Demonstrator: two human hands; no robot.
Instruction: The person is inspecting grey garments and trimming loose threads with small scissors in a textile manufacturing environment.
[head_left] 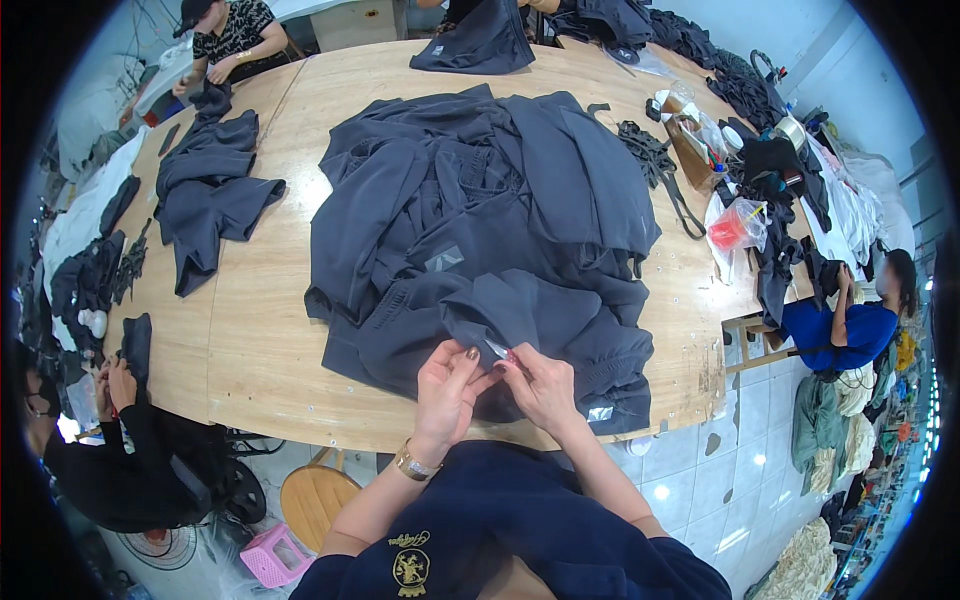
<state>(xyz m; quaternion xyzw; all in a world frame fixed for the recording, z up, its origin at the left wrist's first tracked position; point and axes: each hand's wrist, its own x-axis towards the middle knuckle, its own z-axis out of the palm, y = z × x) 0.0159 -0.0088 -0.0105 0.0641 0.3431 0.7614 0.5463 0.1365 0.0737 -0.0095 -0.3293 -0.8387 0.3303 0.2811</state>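
Observation:
A large heap of dark grey garments (470, 200) with gathered elastic waistbands lies on the wooden table before me. My left hand (447, 390) is closed at the near edge of the heap, pinching a raised fold of grey cloth (485, 308) between thumb and fingers. Close beside it, my right hand (541, 388) is shut on small thread snips (502, 352); a pale metal blade and a bit of red show, pointing at the cloth. The rest of the snips is hidden by my fingers.
More dark garments (213, 185) lie at the left, others (475, 40) at the far edge. Dark straps (650, 155), a cup with red drink (735, 228) and bags crowd the right. Co-workers sit around the table (260, 380). A wooden stool (315, 505) and pink basket (275, 557) stand below left.

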